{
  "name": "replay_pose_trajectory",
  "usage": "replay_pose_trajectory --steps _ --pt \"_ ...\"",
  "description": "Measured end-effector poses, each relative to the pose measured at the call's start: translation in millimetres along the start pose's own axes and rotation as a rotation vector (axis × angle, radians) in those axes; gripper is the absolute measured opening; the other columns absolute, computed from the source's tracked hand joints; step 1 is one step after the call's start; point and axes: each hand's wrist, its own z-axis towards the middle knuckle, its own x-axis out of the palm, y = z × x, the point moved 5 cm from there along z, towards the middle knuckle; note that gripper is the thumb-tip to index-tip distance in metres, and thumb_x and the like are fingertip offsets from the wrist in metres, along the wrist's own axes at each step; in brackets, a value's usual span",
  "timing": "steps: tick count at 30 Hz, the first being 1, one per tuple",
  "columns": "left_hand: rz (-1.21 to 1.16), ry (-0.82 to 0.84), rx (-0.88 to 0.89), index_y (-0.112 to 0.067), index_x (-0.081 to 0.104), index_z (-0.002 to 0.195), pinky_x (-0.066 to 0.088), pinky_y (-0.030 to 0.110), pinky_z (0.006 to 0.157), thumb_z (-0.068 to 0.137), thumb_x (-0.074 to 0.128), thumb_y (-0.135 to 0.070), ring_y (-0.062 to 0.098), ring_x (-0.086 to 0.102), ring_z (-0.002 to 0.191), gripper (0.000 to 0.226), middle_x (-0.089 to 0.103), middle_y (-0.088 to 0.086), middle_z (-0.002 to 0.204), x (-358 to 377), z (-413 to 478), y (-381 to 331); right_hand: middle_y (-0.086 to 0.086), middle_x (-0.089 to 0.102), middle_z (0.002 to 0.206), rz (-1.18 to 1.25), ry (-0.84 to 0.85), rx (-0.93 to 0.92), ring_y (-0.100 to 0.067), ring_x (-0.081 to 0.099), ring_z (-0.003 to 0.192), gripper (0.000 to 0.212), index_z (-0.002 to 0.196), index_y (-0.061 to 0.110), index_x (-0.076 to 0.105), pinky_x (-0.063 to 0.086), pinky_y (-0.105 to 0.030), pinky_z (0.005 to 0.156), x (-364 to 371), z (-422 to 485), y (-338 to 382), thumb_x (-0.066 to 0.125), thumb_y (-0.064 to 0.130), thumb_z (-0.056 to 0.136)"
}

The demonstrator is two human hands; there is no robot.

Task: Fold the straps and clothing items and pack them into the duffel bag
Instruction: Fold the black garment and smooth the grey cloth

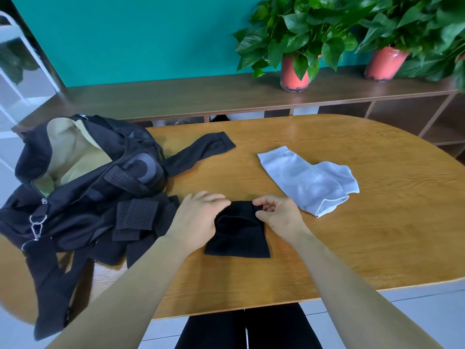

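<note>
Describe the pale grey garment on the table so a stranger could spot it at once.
Start at the oval wooden table. On its right half, just right of the right hand, lies the pale grey garment, untouched. It is the only light fabric there: the folded black cloth at the hands, the long black piece and the duffel bag are all black.

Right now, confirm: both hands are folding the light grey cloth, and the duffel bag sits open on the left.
Wrong cloth: in the head view the left hand and right hand are folding the black cloth; the light grey cloth lies untouched. The duffel bag is open on the left.
</note>
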Motion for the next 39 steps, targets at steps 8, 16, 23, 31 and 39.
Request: replay_pose_trajectory --steps 8,16,23,31,39 --pt "0.065 -0.018 0.217 -0.031 0.072 0.104 0.027 0.032 0.085 0.072 0.076 -0.010 0.011 0.058 0.107 0.038 0.068 -0.011 0.114 13.1 -18.8 -1.8 0.010 0.059 0.077 -0.039 -0.001 -0.006 -0.005 0.055 0.072 0.024 0.090 0.036 0.068 0.053 -0.028 0.077 2.9 -1.1 1.3 0.070 0.015 0.079" --pt "0.147 0.011 0.191 -0.031 0.073 0.104 0.024 0.029 0.084 0.057 0.085 -0.008 0.012 0.064 0.099 0.055 0.071 -0.010 0.105 18.7 -24.4 -5.2 0.002 0.054 0.104 -0.559 -0.242 -0.335 -0.018 0.051 0.098 0.026 0.107 0.022 0.070 0.044 -0.028 0.081 3.9 -24.5 23.9 0.064 0.016 0.083" --pt "0.162 -0.036 0.190 -0.028 0.072 0.106 0.030 0.034 0.092 0.064 0.084 -0.016 0.011 0.063 0.108 0.045 0.069 -0.009 0.113 28.7 -30.3 -21.9 -0.003 -0.003 0.159 -0.934 0.150 -0.400 -0.018 -0.012 0.146 0.082 0.152 0.013 0.006 -0.012 -0.034 0.116 46.2 -53.6 21.2 -0.015 0.058 0.087" --pt "0.372 0.137 0.077 -0.011 0.006 0.152 -0.019 0.043 0.115 0.097 0.031 -0.005 0.014 0.004 0.148 0.061 0.005 0.005 0.160 37.0 -38.2 -20.7 -0.003 -0.022 0.156 -0.965 0.148 -0.239 -0.016 -0.025 0.142 0.075 0.147 0.021 -0.017 -0.013 -0.035 0.117 41.9 -53.9 -1.4 -0.012 0.062 0.085" --pt "0.496 0.185 -0.025 0.000 -0.001 0.150 -0.018 0.051 0.114 0.099 0.020 -0.011 0.027 -0.002 0.148 0.056 0.002 0.018 0.159 28.4 -43.2 -28.6 -0.003 -0.021 0.156 -0.940 0.167 -0.201 -0.015 -0.025 0.142 0.076 0.147 0.019 -0.016 -0.014 -0.038 0.117 38.4 -54.4 -1.0 -0.009 0.062 0.084"
